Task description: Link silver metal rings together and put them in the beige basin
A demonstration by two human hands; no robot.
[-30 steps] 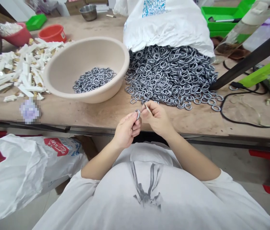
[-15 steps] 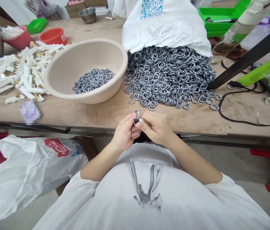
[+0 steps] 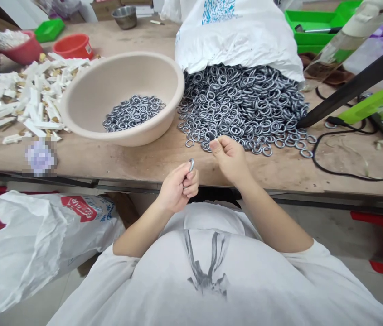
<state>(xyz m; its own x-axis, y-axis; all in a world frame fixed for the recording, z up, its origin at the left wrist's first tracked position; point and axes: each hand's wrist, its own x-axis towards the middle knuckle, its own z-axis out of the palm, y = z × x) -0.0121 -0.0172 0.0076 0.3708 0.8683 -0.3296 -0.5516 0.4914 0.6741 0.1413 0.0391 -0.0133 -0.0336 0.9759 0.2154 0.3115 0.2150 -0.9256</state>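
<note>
My left hand [image 3: 177, 186] is closed above the table's front edge, pinching a grey ring [image 3: 191, 165] upright between thumb and forefinger. Something more shows between its curled fingers, too small to make out. To the right and a little farther off, my right hand [image 3: 231, 158] is also closed, apart from the left. A small dark piece [image 3: 212, 136] sticks out past its thumb and forefinger; the rest is hidden in the fingers. Just beyond lies a heap of grey rings [image 3: 239, 104], spilling from a white sack [image 3: 239, 43]. Left of it, a beige basin [image 3: 85, 97] holds more rings.
White strips [image 3: 35, 104] are piled at the left, near red tubs [image 3: 72, 46] and a green tray [image 3: 49, 30]. At the right are a slanting dark bar [image 3: 354, 86], a black cable [image 3: 317, 154] and a clear bottle [image 3: 334, 50]. A white bag [image 3: 28, 244] stands below the table.
My right hand has parted from the left and moved forward and right to the heap's near edge, carrying the dark piece. My left hand stays nearly in place with the ring.
</note>
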